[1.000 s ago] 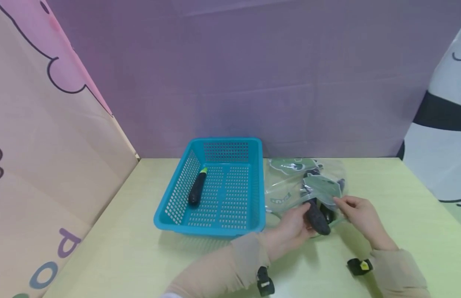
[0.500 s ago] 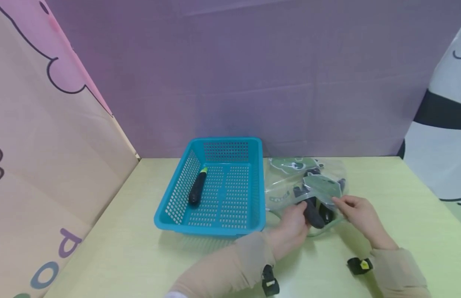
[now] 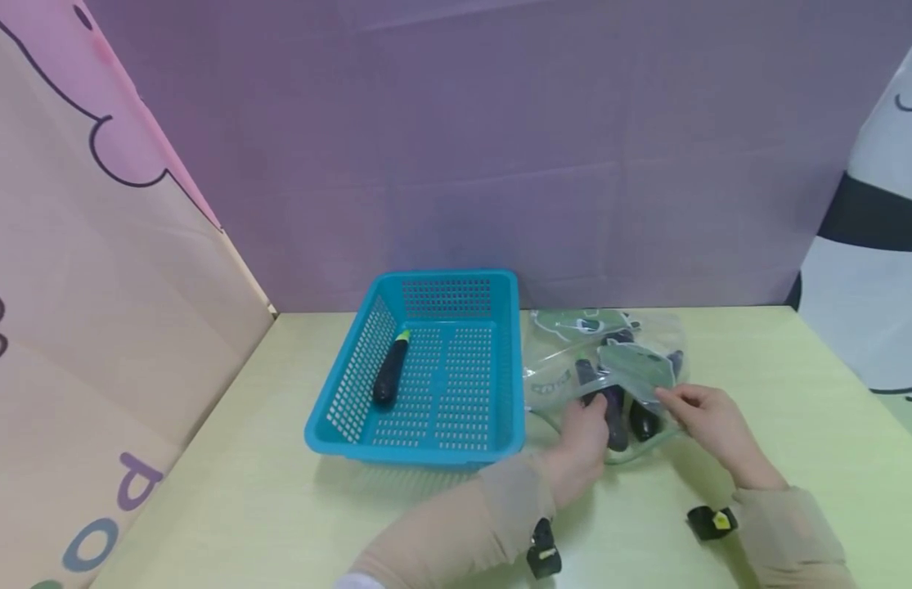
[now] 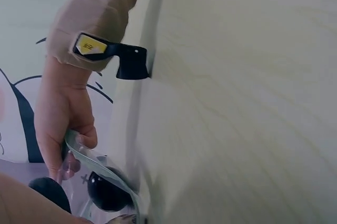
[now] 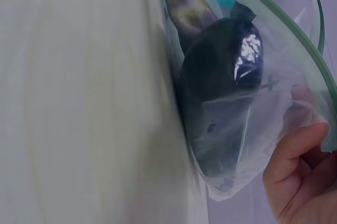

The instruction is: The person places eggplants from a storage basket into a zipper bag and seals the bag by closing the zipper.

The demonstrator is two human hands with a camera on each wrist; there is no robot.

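In the head view a clear zip bag [image 3: 551,368] printed with green cartoon figures lies right of the basket, mouth toward me. My left hand [image 3: 582,438] holds a dark eggplant [image 3: 616,425] at the bag's mouth, its near end pointing toward me. Thumb and fingers of my right hand [image 3: 709,421] pinch the bag's upper edge and lift it, as the right wrist view shows by the green seal strip [image 5: 295,29]. Another glossy eggplant [image 5: 221,92] lies inside the bag, beside a purple one [image 5: 187,6]. The left fingers are partly hidden by the eggplant and bag.
Left of the bag stands a blue perforated plastic basket [image 3: 419,456], with one eggplant [image 3: 391,372] inside, its green tip facing away. Both rest on a pale yellow table [image 3: 242,491]. A purple cloth [image 3: 456,147] hangs behind the table.
My left hand has shifted slightly right and the eggplant it holds has turned, its near end swinging left and further into the bag's mouth. My right hand has hardly moved.
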